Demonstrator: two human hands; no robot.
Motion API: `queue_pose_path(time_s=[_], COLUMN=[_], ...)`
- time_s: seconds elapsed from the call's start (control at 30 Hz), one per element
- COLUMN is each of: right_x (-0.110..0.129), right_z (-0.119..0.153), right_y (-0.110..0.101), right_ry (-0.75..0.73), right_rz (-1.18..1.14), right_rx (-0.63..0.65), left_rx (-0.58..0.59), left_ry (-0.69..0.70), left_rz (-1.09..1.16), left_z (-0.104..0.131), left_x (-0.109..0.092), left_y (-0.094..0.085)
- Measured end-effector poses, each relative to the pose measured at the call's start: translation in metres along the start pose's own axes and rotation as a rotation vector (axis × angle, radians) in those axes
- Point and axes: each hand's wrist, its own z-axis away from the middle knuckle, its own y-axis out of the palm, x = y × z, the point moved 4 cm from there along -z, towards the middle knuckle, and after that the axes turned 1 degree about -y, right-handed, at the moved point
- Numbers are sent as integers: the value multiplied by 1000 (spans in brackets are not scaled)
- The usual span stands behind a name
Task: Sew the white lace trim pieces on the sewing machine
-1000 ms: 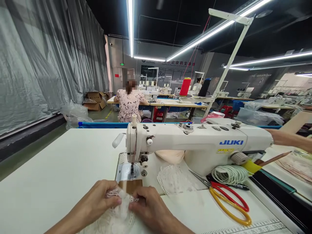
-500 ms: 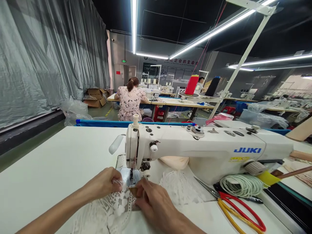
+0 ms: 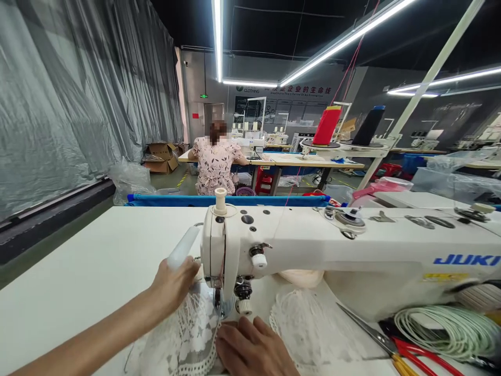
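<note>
White lace trim with a scalloped, holed edge and long fringe runs up to the needle and presser foot of a white sewing machine. My left hand is closed beside the machine head, at the far end of the lace and just below a pale lever. Its fingertips are partly hidden, so what they pinch is unclear. In front of the presser foot, my right hand rests low with curled fingers, gripping the lace's right edge. Its thumb is out of sight.
More white fringed lace lies right of the needle. Scissors with red and yellow handles and a coil of pale green cord are farther right. Behind the machine stand red and black thread cones. A person sits ahead.
My left hand has moved forward, away from the lace in front of the needle, to beside the machine head. My right hand has drawn back slightly. The view is closer and shifted.
</note>
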Motion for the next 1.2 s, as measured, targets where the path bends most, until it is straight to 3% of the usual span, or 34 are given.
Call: queue_pose_path(time_s=[0.07, 0.17, 0.23, 0.3, 0.43, 0.6, 0.73, 0.83, 0.97, 1.1, 1.2], right_x=[1, 0, -2, -7, -14, -13, -10, -10, -8, -7, -7], right_z=[0, 2, 4, 6, 6, 7, 9, 9, 6, 4, 5], right_y=[3, 6, 3, -3, -18, -19, -15, -14, -16, -15, -12], right_ry=[11, 25, 38, 64, 76, 63, 42, 49, 19, -3, 23], right_rz=[7, 2, -17, -71, -196, -98, -61, -83, -101, -70, -62], right_rx=[-37, -45, -11, 66, 177, 188, 135, 97, 47, 40, 61], left_rx=[-111, -211, -271, -287, -265, -337, -481, -491, -593, -453, -573], left_ry=[32, 219, 400, 475, 492, 574, 629, 677, 620, 644, 613], left_rz=[-56, -172, -317, -418, -474, -571, -615, -659, -570, -623, -539], left_z=[16, 45, 61, 68, 66, 66, 70, 72, 72, 71, 71], left_x=[-10, -24, -29, -27, -16, -12, -16, -19, -16, -15, -15], left_y=[4, 27, 43, 54, 57, 58, 55, 55, 54, 62, 59])
